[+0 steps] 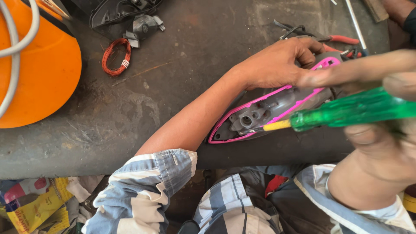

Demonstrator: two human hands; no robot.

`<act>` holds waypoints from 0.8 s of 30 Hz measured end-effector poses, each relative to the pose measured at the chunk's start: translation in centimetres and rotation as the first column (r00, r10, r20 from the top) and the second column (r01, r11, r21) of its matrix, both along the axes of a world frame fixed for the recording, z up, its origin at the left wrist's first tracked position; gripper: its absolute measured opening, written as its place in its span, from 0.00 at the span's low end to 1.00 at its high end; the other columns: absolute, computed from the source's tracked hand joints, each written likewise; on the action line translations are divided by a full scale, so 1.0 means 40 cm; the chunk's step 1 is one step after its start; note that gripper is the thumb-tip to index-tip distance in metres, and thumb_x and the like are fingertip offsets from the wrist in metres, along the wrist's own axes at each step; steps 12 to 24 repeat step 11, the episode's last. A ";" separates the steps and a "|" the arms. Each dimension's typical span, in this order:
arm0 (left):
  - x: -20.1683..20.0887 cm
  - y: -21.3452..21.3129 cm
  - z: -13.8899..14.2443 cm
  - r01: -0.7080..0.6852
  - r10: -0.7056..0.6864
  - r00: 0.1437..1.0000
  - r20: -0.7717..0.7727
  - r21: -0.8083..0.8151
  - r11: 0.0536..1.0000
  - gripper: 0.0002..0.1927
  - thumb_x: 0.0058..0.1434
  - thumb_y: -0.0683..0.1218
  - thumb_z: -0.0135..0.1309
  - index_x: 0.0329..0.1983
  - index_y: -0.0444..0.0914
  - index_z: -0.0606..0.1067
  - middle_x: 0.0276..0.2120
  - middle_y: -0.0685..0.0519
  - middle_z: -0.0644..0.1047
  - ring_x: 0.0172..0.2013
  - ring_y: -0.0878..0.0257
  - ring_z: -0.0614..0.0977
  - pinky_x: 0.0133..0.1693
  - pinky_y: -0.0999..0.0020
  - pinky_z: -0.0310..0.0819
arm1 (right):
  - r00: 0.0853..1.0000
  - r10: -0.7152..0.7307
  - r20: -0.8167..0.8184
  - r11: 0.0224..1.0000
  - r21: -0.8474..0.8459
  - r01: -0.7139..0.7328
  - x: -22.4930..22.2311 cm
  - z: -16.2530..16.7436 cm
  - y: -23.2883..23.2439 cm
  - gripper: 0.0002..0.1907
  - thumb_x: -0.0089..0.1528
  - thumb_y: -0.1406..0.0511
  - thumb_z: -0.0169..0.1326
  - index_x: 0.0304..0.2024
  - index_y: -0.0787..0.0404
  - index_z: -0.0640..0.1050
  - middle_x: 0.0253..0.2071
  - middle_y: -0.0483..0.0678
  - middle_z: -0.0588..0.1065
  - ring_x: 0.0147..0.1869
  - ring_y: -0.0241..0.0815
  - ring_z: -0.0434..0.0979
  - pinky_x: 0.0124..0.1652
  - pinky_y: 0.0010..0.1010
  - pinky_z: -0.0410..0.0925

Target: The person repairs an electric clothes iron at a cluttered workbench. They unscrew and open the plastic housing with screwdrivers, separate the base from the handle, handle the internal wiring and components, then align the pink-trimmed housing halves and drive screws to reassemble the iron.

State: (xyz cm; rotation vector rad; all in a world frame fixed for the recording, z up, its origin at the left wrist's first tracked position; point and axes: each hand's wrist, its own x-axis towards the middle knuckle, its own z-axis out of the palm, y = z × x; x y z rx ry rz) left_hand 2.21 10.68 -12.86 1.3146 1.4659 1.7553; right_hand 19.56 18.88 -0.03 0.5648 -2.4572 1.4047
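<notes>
An opened clothes-iron body (260,113), grey inside with a pink rim, lies on its side near the front edge of the dark workbench (182,86). My left hand (277,65) rests over its upper edge and grips it. My right hand (385,108), close to the camera and blurred, holds a screwdriver (346,113) with a translucent green handle and a yellow collar. The screwdriver's metal tip sits inside the iron's grey interior, beside a round hole.
A coil of copper wire (115,56) lies at the back left. An orange round object (39,65) with a white cord fills the left corner. Dark plastic parts (130,17) sit at the back, red-handled pliers (342,41) behind the iron. Yellow wrappers (34,208) lie below.
</notes>
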 end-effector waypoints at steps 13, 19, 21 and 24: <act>0.002 -0.003 -0.013 0.030 -0.028 0.999 0.028 -0.054 0.998 0.20 0.47 0.55 0.61 0.32 0.34 0.80 0.51 0.41 0.81 0.45 0.57 0.84 0.48 0.64 0.79 | 0.965 -0.124 -0.232 0.980 0.123 0.156 0.077 -0.042 0.054 0.24 0.69 0.64 0.62 0.65 0.58 0.69 0.45 0.57 0.77 0.45 0.49 0.84 0.50 0.33 0.76; 0.002 -0.003 -0.013 0.030 -0.028 0.999 0.028 -0.054 0.998 0.20 0.47 0.55 0.61 0.32 0.34 0.80 0.51 0.41 0.81 0.45 0.57 0.84 0.48 0.64 0.79 | 0.965 -0.124 -0.232 0.980 0.123 0.156 0.077 -0.042 0.054 0.24 0.69 0.64 0.62 0.65 0.58 0.69 0.45 0.57 0.77 0.45 0.49 0.84 0.50 0.33 0.76; 0.002 -0.003 -0.013 0.030 -0.028 0.999 0.028 -0.054 0.998 0.20 0.47 0.55 0.61 0.32 0.34 0.80 0.51 0.41 0.81 0.45 0.57 0.84 0.48 0.64 0.79 | 0.965 -0.124 -0.232 0.980 0.123 0.156 0.077 -0.042 0.054 0.24 0.69 0.64 0.62 0.65 0.58 0.69 0.45 0.57 0.77 0.45 0.49 0.84 0.50 0.33 0.76; 0.002 -0.003 -0.013 0.030 -0.028 0.999 0.028 -0.054 0.998 0.20 0.47 0.55 0.61 0.32 0.34 0.80 0.51 0.41 0.81 0.45 0.57 0.84 0.48 0.64 0.79 | 0.965 -0.124 -0.232 0.980 0.123 0.156 0.077 -0.042 0.054 0.24 0.69 0.64 0.62 0.65 0.58 0.69 0.45 0.57 0.77 0.45 0.49 0.84 0.50 0.33 0.76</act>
